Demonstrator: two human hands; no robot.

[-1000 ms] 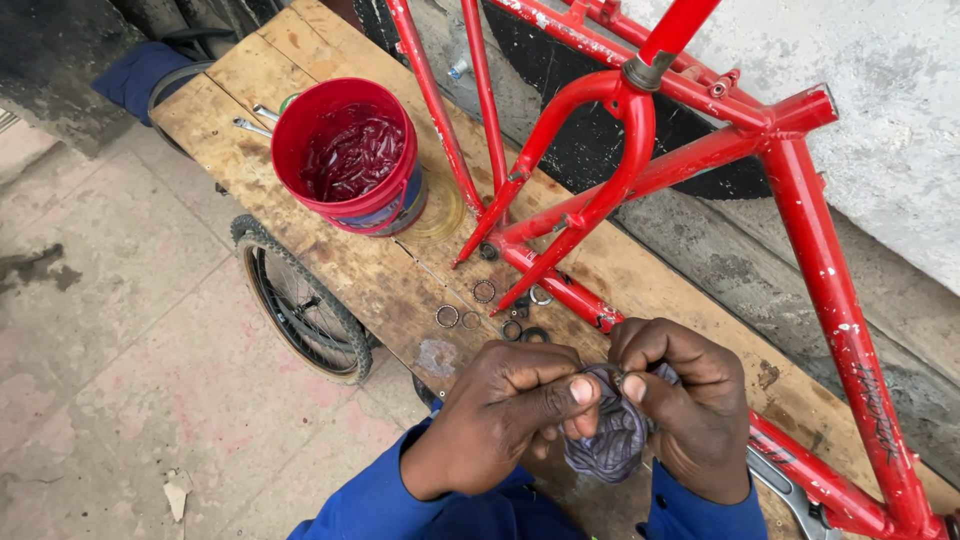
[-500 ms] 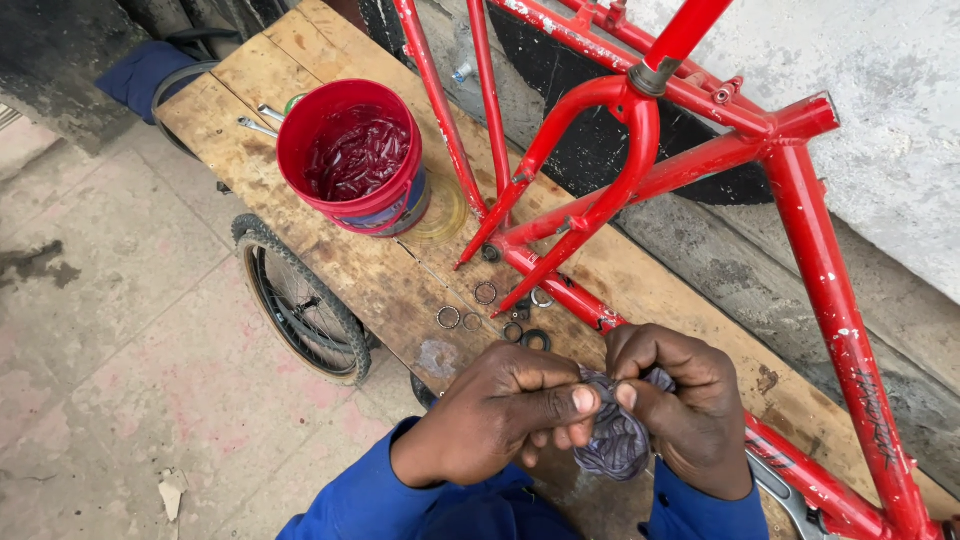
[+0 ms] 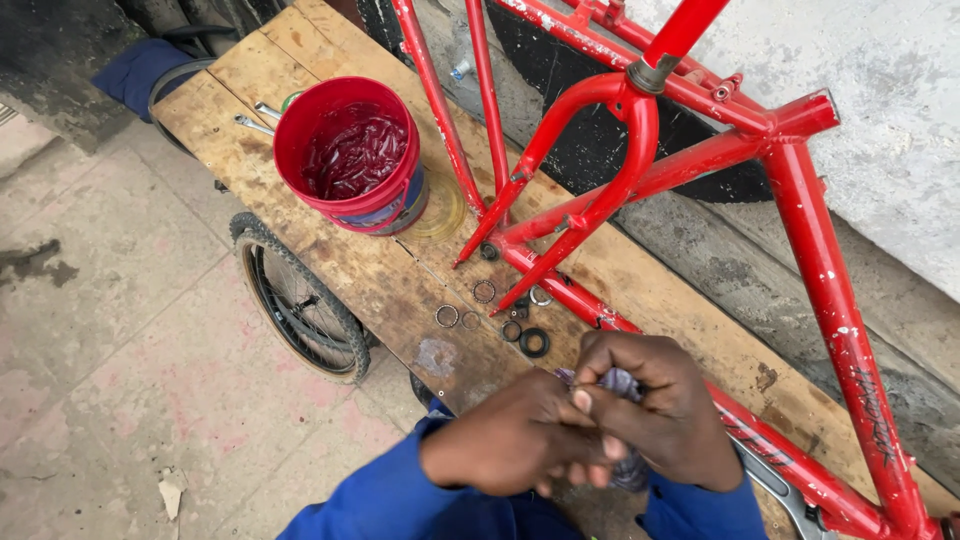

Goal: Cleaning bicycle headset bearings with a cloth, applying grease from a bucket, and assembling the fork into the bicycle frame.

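My left hand (image 3: 520, 435) and my right hand (image 3: 655, 405) are pressed together low in the view, both closed around a crumpled grey-purple rag (image 3: 622, 385). The rag is mostly hidden between the fingers; anything wrapped inside it cannot be seen. Blue sleeves cover both forearms. Just beyond my hands, several small bearing rings and a black washer (image 3: 533, 342) lie on a wooden plank bench (image 3: 360, 270). A red bicycle frame (image 3: 800, 240) stands upside down on the bench, right behind my hands.
A red bucket (image 3: 345, 150) of dark red grease stands at the bench's far left, with wrenches (image 3: 252, 118) beside it. A bicycle wheel (image 3: 295, 300) leans under the bench edge. A concrete wall rises on the right; stained concrete floor lies to the left.
My hands have closed tighter over the rag, so less of it shows. They have stayed above the bench's near edge.
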